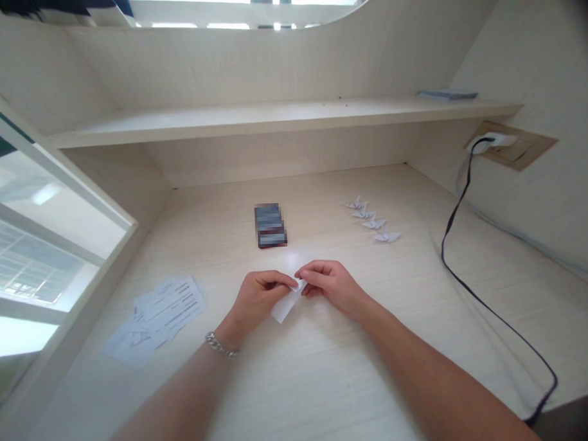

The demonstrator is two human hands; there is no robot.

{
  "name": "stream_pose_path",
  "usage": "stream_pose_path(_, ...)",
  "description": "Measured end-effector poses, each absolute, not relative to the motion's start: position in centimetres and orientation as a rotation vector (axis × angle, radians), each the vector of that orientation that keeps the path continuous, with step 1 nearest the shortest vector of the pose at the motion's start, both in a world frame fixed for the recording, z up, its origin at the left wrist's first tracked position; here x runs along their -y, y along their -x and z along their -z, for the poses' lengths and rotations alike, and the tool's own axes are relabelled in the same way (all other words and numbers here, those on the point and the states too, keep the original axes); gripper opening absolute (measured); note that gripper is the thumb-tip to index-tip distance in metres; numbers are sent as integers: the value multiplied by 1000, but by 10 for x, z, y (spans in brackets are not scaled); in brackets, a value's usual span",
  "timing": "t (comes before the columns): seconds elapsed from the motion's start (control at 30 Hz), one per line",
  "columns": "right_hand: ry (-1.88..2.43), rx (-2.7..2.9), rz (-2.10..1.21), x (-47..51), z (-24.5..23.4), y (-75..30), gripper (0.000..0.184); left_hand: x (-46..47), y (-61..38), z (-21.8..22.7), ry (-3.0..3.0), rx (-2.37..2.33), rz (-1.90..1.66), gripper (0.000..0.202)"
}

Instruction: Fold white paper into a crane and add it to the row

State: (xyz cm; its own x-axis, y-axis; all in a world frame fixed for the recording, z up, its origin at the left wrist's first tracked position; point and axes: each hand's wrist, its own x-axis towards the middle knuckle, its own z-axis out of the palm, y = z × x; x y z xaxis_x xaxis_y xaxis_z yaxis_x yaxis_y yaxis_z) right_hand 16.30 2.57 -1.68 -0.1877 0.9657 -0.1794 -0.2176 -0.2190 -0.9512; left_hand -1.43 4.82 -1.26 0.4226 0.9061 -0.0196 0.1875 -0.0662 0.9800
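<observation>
A small folded piece of white paper (285,306) is held above the middle of the desk, its narrow end pointing toward me. My left hand (264,297) pinches its upper left edge, thumb and forefinger pressed together; a chain bracelet circles that wrist. From the other side my right hand (332,283) grips the paper's upper right corner between thumb and fingers. The exact folds are partly hidden by the fingertips. Beyond my right hand, several folded white paper cranes (374,224) stand in a slanting row.
A phone (270,226) with a blurred screen lies beyond my hands. Printed paper sheets (165,312) overlap at the left. A black cable (450,266) runs from the wall socket (518,149) down the right side. Above the desk (217,217) spans a shelf (281,118).
</observation>
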Motion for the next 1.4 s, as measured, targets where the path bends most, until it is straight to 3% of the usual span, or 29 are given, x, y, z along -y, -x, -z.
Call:
stream_pose_path(0.37,1211,1335,-1486,-25,19,-166,20,-42,15,13,-1617,-1021,-798,17)
stream_pose_path(1.4,1246,1300,-1511,-7,13,-157,22,-25,30,8,-1464,-1003,-753,23)
